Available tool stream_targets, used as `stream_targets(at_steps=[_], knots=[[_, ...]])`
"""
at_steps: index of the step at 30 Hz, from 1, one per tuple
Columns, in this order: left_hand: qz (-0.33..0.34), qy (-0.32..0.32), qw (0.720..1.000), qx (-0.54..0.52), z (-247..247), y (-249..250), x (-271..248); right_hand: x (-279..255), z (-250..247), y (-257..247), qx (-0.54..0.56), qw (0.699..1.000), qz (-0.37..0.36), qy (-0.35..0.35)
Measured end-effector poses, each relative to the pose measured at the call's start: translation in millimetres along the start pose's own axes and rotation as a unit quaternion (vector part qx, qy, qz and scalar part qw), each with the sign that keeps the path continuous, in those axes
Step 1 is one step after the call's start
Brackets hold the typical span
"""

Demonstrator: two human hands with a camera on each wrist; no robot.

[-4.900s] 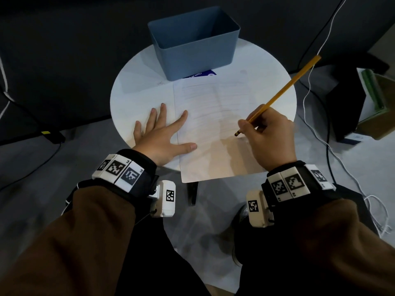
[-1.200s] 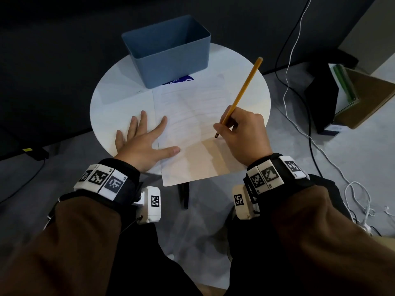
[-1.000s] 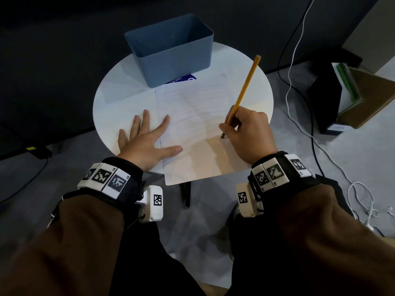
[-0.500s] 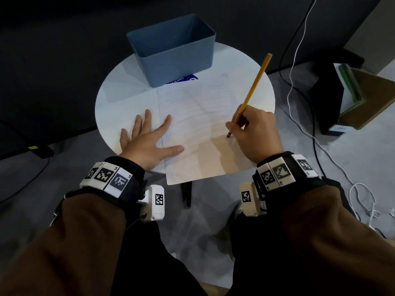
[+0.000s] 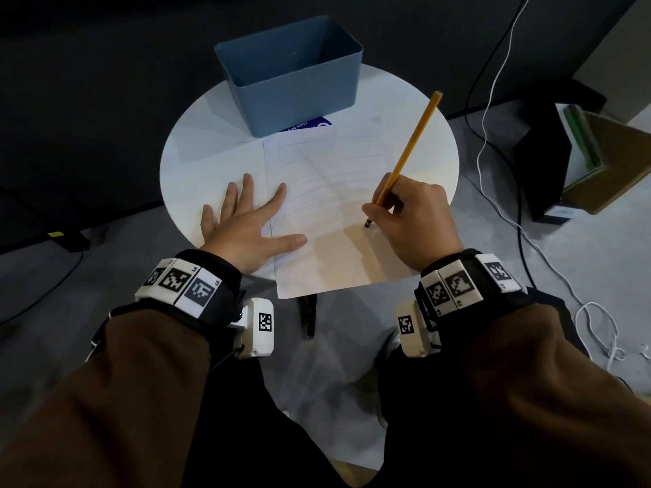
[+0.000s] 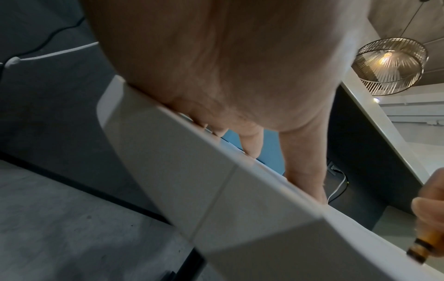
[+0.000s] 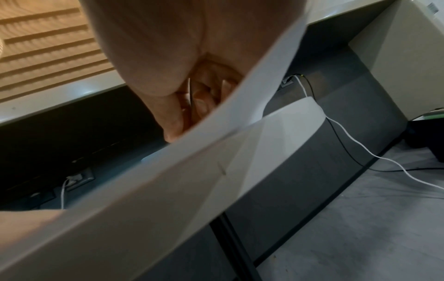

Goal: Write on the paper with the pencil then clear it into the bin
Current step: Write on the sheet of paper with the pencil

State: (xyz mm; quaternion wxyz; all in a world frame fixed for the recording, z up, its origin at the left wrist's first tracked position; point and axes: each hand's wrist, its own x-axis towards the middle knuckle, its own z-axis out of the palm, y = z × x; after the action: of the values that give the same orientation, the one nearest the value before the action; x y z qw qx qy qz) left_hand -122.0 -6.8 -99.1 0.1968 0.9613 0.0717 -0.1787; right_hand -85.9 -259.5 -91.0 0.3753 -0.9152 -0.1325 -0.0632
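White round desk point(image 5: 415, 110) carrying everything: blue plastic bin point(image 5: 292, 86) standing at the far edge, lined paper point(image 5: 327, 191) lying just in front of it, touching or nearly touching the bin's base, near corner overhanging the desk rim toward the body. Faint ruled lines showing on the sheet; pencil marks too faint to make out.

Writing step in hand, judging by the pose. Left hand point(image 5: 243, 227) lying flat, fingers point(image 5: 246, 188) straight and spread, palm on the desk, thumb and index finger pressing the sheet's left margin to pin it. Right hand point(image 5: 412, 220) gripping the yellow pencil point(image 5: 410, 149) in a writing hold, fingers curled tight around the lower shaft, dark tip touching or almost touching the paper at its lower right part, long shaft leaning up and away toward the far right. From the left wrist view, pencil tip point(image 6: 419, 252) showing blurred just over the sheet's edge.

Clearing not yet begun; bin looking empty inside.

Next, probably: finishing the stroke, lifting the tip, then taking hold of the sheet, likely gathering or crumpling it, and carrying it forward over the bin's rim. Needing a free hand first, so releasing the flat press or setting the pencil aside.
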Motion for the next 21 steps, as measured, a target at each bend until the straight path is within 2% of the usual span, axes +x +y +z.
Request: stream_targets(at_steps=[3, 8, 14, 21], knots=[[-0.001, 0.001, 1.000, 0.000, 0, 0, 0, 1, -1, 2, -0.008, 1.000, 0.005, -0.001], [0.000, -0.001, 1.000, 0.002, 0, 0, 1, 5, -11, 11, -0.026, 0.999, 0.017, 0.036], [0.001, 0.001, 1.000, -0.004, -1, 1, -1, 0, 1, 1, 0.000, 1.000, 0.001, 0.009], [0.001, 0.003, 1.000, -0.008, 0, 0, -1, 6, -16, 15, -0.021, 0.998, 0.024, 0.054]])
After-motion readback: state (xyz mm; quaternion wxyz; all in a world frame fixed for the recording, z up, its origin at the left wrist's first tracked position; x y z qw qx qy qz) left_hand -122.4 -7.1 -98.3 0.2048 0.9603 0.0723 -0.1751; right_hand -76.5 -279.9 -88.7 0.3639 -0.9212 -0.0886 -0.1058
